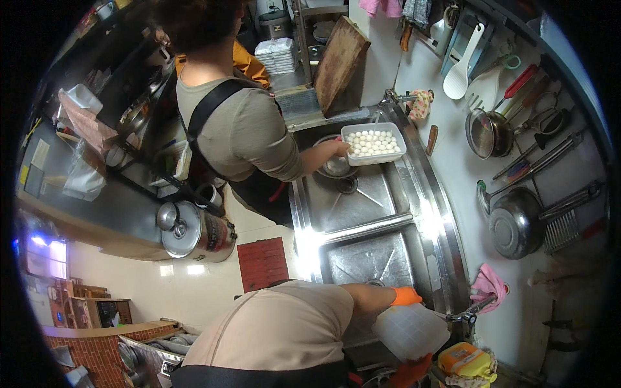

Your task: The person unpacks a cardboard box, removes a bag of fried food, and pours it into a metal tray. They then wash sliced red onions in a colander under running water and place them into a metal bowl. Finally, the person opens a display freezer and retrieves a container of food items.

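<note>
In an orange glove, my left hand (406,296) grips the upper edge of a translucent plastic container (411,330) with a grid pattern, tilted over the near end of the sink. My right hand (411,371), also in an orange glove, lies in shadow at the container's lower edge; its finger closure is unclear. Beneath and beside them is the metal double sink (366,257). Right of the container stands a faucet (465,316) with a pink cloth (489,287) hung on it.
A co-worker (237,126) holds a plastic tub of small white balls (372,145) under a running faucet (388,99), above a metal bowl (335,165). Pans, strainers and utensils hang on the right wall. A yellow-orange package (463,363) sits near my right hand. A lidded pot (194,237) stands left.
</note>
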